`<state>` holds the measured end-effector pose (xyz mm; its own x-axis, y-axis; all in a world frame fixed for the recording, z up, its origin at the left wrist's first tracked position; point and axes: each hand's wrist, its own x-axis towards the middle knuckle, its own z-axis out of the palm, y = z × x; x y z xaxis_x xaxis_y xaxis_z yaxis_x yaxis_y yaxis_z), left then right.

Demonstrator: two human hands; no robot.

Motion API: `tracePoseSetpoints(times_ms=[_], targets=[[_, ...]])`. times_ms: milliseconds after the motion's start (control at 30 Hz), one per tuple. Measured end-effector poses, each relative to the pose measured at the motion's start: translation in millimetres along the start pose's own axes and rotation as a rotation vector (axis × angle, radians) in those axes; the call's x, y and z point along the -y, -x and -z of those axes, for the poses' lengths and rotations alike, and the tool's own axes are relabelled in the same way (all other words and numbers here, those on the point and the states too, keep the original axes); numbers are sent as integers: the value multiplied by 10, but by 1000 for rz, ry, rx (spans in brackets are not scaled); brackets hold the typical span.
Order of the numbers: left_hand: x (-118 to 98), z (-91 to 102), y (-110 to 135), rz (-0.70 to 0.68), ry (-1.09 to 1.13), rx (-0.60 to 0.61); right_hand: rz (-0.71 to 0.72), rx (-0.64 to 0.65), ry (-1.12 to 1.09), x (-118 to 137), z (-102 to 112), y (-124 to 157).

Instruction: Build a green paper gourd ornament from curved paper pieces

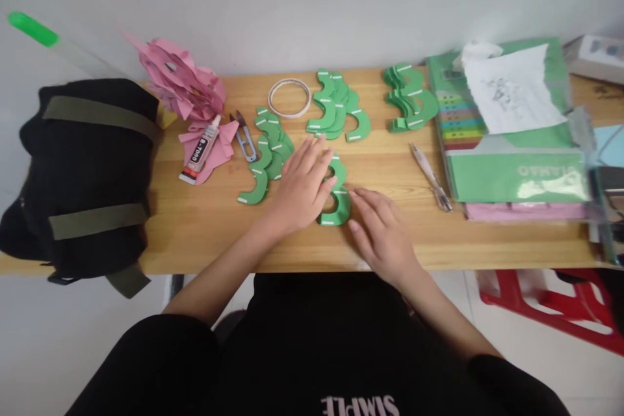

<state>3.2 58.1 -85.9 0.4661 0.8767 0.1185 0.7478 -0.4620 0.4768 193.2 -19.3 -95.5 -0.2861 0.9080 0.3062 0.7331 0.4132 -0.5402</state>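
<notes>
A green curved paper cut-out (pixel 337 200) with white tape strips lies near the front middle of the wooden table (pixel 205 234). My left hand (pixel 302 187) rests flat on its left side, fingers stretched out. On the table at the cut-out's right side, my right hand (pixel 383 234) touches its edge with extended fingertips. Neither hand grips anything. More green cut-outs lie in three groups: left (pixel 270 153), middle (pixel 336 107) and right (pixel 409 97).
A black bag (pixel 88 169) sits at the table's left end. Pink paper scraps (pixel 180 81), a glue tube (pixel 201 151), small snips (pixel 244 136), a tape roll (pixel 289 98), tweezers (pixel 431 177) and a stack of green and pink sheets (pixel 511 143) lie about. Under the table's right end stands a red stool (pixel 550 309).
</notes>
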Motion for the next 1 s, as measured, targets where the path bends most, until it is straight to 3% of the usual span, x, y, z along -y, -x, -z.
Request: tracePoseSetpoints(times_ms=[133,200,367,567,667,833,933,1000], targets=[[-27,-35,5,-64,-135,166,126,170,225,147,-88,142],[-46,-91,17,-57,-186,193,134,207,278,168,-163,198],[-32,-173,51,-39,-153,164,123,231,297,138,-273,259],[34,-127,28,-8,56,112,96,181,190,115,-148,252],[93,-109,-15,2,87,80,171,141,156,145,-115,294],[163,-57,-65,116,108,0,299,276,168,222,-209,394],[84,35,12,171,63,-24,238,272,61,256,-183,364],[-42,88,96,204,10,-12,89,163,-133,240,-118,272]])
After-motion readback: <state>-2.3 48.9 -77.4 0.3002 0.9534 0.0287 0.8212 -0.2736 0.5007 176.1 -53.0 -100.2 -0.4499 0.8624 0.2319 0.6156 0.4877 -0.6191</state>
